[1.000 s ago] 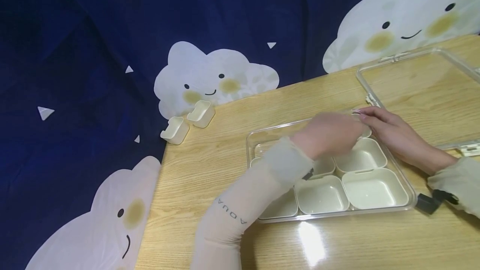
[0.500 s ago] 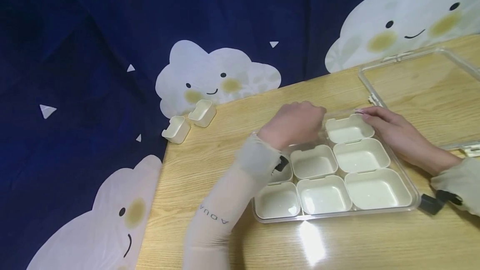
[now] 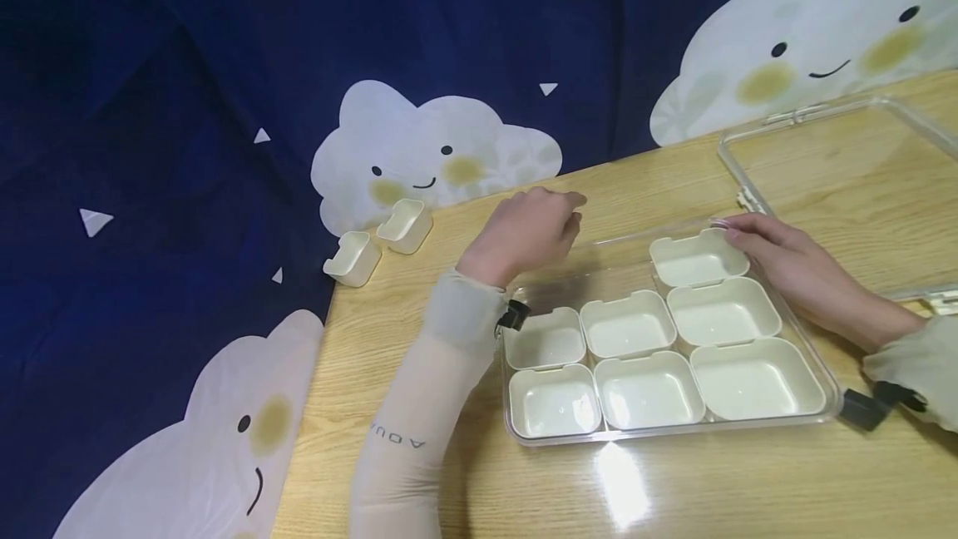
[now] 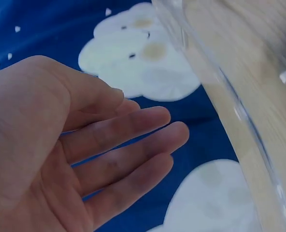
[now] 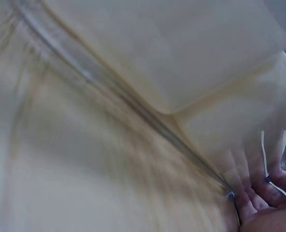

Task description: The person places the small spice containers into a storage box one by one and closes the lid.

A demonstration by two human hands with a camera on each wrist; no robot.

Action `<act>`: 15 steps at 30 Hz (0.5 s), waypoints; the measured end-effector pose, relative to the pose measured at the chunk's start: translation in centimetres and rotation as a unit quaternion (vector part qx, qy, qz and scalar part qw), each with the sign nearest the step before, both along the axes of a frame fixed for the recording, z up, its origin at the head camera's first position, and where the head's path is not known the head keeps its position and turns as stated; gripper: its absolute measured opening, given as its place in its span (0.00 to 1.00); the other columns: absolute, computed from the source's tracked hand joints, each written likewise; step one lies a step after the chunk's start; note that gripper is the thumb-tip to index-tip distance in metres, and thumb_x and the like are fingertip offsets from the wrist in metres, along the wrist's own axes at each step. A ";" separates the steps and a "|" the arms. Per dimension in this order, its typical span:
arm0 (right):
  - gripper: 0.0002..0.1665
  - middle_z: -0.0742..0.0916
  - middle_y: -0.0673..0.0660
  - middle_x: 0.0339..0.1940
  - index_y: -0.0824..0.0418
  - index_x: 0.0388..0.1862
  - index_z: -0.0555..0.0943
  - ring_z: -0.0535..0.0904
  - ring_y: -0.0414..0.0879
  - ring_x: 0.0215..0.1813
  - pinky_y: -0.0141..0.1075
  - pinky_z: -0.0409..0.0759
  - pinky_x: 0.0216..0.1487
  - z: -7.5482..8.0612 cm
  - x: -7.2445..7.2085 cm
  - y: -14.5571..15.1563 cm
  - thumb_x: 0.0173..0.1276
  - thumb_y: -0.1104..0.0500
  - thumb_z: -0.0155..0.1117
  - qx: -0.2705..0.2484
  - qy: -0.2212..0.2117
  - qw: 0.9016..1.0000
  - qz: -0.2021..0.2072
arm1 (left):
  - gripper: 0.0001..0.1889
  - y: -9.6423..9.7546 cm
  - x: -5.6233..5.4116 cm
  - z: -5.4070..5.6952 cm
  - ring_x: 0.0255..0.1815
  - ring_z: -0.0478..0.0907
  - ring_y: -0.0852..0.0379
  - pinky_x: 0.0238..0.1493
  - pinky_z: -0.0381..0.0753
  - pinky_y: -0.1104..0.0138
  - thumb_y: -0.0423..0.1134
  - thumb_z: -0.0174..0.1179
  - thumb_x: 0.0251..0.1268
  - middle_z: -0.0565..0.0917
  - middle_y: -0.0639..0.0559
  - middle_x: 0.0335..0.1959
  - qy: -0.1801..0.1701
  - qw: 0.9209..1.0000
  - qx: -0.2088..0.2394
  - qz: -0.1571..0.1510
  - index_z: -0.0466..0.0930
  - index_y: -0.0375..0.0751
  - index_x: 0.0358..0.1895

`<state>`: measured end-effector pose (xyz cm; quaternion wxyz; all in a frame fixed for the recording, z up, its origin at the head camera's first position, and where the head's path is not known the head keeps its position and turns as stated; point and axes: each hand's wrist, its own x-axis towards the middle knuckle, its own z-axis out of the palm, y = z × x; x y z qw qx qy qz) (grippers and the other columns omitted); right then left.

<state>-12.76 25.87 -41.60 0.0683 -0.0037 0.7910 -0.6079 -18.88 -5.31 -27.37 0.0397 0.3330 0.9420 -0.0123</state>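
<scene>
Left hand (image 3: 527,231) between two loose cups (image 3: 414,234) and clear box (image 3: 621,436) (lid (image 3: 846,190) alongside)

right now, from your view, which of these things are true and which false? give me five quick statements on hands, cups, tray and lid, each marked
1. Seven cups sit in the clear tray. True.
2. The left hand holds a cup. False: it holds nothing.
3. Two loose cups are on the table, left of the tray. True.
4. The clear lid covers the tray. False: it lies on the table, off to the tray's right.
5. The right hand is at the tray's back right corner. True.
</scene>
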 end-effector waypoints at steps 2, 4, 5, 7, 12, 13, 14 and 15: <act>0.22 0.83 0.28 0.49 0.47 0.68 0.72 0.81 0.26 0.48 0.27 0.83 0.45 0.0 0.0 0.0 0.83 0.41 0.48 0.004 0.000 1.000 0.000 | 0.20 -0.9 -0.3 0.0 0.31 0.77 0.56 0.37 0.81 0.60 0.40 0.45 0.81 0.82 0.54 0.31 0.007 1.000 0.013 0.005 0.78 0.51 0.68; 0.23 0.83 0.28 0.48 0.47 0.69 0.72 0.81 0.26 0.48 0.27 0.83 0.45 0.0 0.0 0.0 0.83 0.41 0.48 0.007 0.000 1.000 0.000 | 0.21 -1.7 -0.5 -0.2 0.32 0.78 0.58 0.38 0.82 0.61 0.40 0.46 0.80 0.85 0.55 0.33 0.017 0.999 0.026 0.008 0.78 0.51 0.69; 0.23 0.83 0.28 0.48 0.47 0.69 0.72 0.81 0.26 0.48 0.27 0.83 0.45 0.0 0.0 0.0 0.83 0.41 0.48 0.008 -0.001 1.000 0.000 | 0.20 -2.1 -0.7 -0.3 0.33 0.78 0.58 0.39 0.82 0.61 0.39 0.47 0.80 0.87 0.55 0.34 0.023 0.999 0.031 0.009 0.79 0.51 0.68; 0.24 0.83 0.27 0.48 0.48 0.69 0.72 0.80 0.26 0.48 0.27 0.83 0.45 0.0 -0.1 0.0 0.83 0.41 0.48 0.013 0.000 1.000 0.000 | 0.20 -2.9 -1.0 -0.4 0.32 0.80 0.58 0.38 0.83 0.60 0.39 0.47 0.79 0.90 0.55 0.39 0.031 0.998 0.043 0.015 0.80 0.50 0.67; 0.25 0.83 0.27 0.49 0.48 0.70 0.71 0.80 0.25 0.48 0.26 0.82 0.45 0.1 -0.1 0.0 0.83 0.40 0.48 0.021 -0.002 1.000 0.001 | 0.20 -5.0 -1.8 -0.9 0.32 0.83 0.56 0.38 0.84 0.58 0.39 0.48 0.77 0.92 0.54 0.46 0.042 0.996 0.074 0.039 0.82 0.48 0.64; 0.25 0.83 0.27 0.48 0.48 0.70 0.71 0.80 0.25 0.48 0.26 0.82 0.45 0.1 -0.1 0.0 0.83 0.40 0.48 0.023 -0.003 1.000 0.001 | 0.20 -5.5 -1.9 -1.0 0.33 0.84 0.56 0.39 0.84 0.57 0.38 0.48 0.76 0.92 0.54 0.46 0.042 0.995 0.081 0.046 0.82 0.47 0.64; 0.25 0.83 0.27 0.48 0.48 0.70 0.71 0.80 0.26 0.48 0.27 0.83 0.45 0.1 -0.1 0.0 0.83 0.40 0.48 0.021 -0.004 1.000 0.002 | 0.19 -6.0 -2.1 -1.1 0.35 0.86 0.57 0.40 0.85 0.58 0.39 0.49 0.76 0.92 0.54 0.46 0.045 0.994 0.085 0.052 0.83 0.47 0.63; 0.25 0.83 0.27 0.48 0.48 0.70 0.71 0.80 0.26 0.48 0.27 0.83 0.45 0.1 -0.1 0.0 0.83 0.40 0.48 0.022 -0.005 1.000 0.002 | 0.19 -6.5 -2.2 -1.2 0.35 0.86 0.57 0.41 0.85 0.58 0.39 0.49 0.76 0.92 0.53 0.47 0.045 0.993 0.089 0.060 0.83 0.47 0.63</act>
